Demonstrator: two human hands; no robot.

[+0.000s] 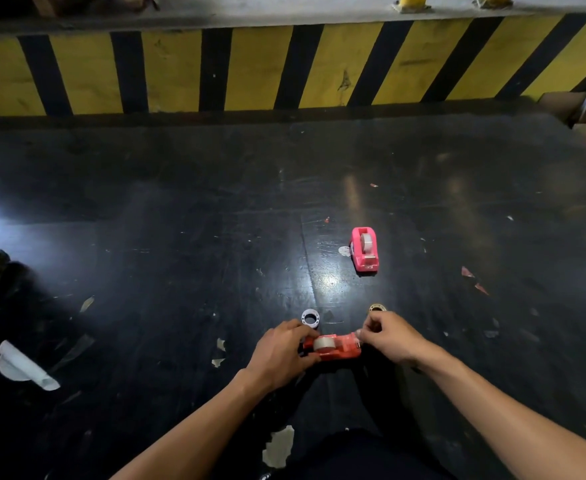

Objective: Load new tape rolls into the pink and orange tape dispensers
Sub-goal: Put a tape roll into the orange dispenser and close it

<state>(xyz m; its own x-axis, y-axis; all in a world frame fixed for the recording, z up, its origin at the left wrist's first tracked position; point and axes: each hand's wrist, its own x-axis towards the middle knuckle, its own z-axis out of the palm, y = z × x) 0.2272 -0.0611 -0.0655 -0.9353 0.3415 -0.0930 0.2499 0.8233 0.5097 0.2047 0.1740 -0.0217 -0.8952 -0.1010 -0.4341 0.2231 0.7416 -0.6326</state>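
Lying far left on the dark floor (180,209) is a curled white sheet (25,367). A white spool (310,318) sits just beyond the left hand (281,351), which grips the orange dispenser (333,348) holding a tape roll (322,343). The right hand (388,336) pinches its cutter end. Farther off stands the loaded pink dispenser (365,249).

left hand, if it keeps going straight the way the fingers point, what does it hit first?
Probably the white tape core, just beyond the left hand that grips the orange dispenser. Depth is unclear; it may pass beside it onto the bare floor.
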